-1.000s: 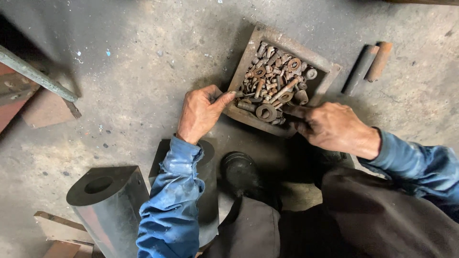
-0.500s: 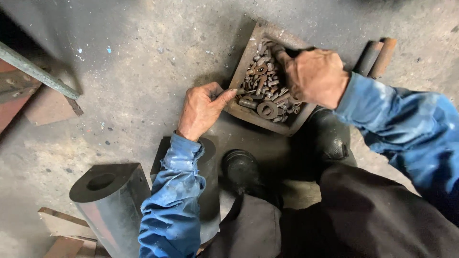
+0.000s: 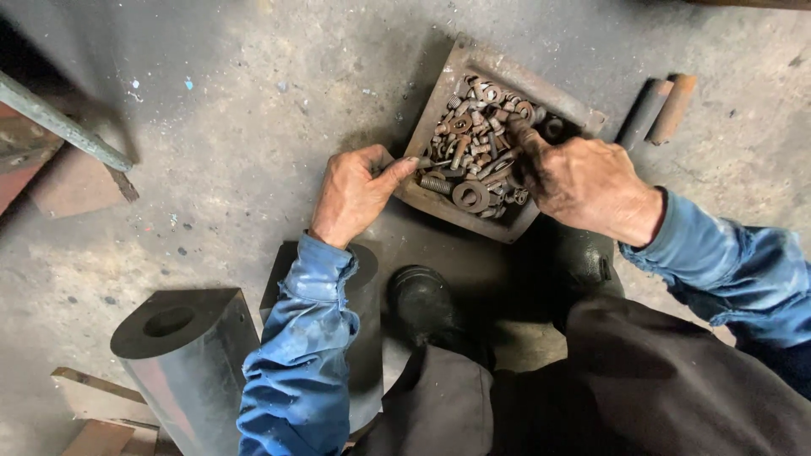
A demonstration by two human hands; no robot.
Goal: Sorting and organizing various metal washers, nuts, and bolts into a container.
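Rusty, square, shallow metal tray (image 3: 439, 103) on the grey concrete floor (image 3: 253, 101), turned like a diamond, one corner toward the far side and one toward the near right. Heaped inside: rusted bolts, nuts and washers (image 3: 477, 148), long axes pointing every way, several bolts lying roughly near-left to far-right. Large rusty washer (image 3: 470, 196) flat near the near edge of the heap, with a threaded bolt (image 3: 434, 183) beside it on the left, lengthwise left to right.

Left hand (image 3: 355, 196) resting at the tray's left rim, loosely curled, index finger and thumb stretched rightward and touching the rim; whether anything small is pinched there, cannot tell. Right hand (image 3: 583, 181) over the right half of the heap, fingers bent downward and pressed into the hardware, fingertips buried among the pieces; grip on any single piece hidden, so cannot tell. Both wrists in blue work sleeves.

Two short cylindrical bars, one dark and one rust-orange (image 3: 659, 110), lying side by side just right of the tray, long axes near-left to far-right. Dark hollow metal block with a round bore (image 3: 182, 338) at the near left, well apart from the tray. Black rubber boot (image 3: 422, 304) near the tray's near corner.
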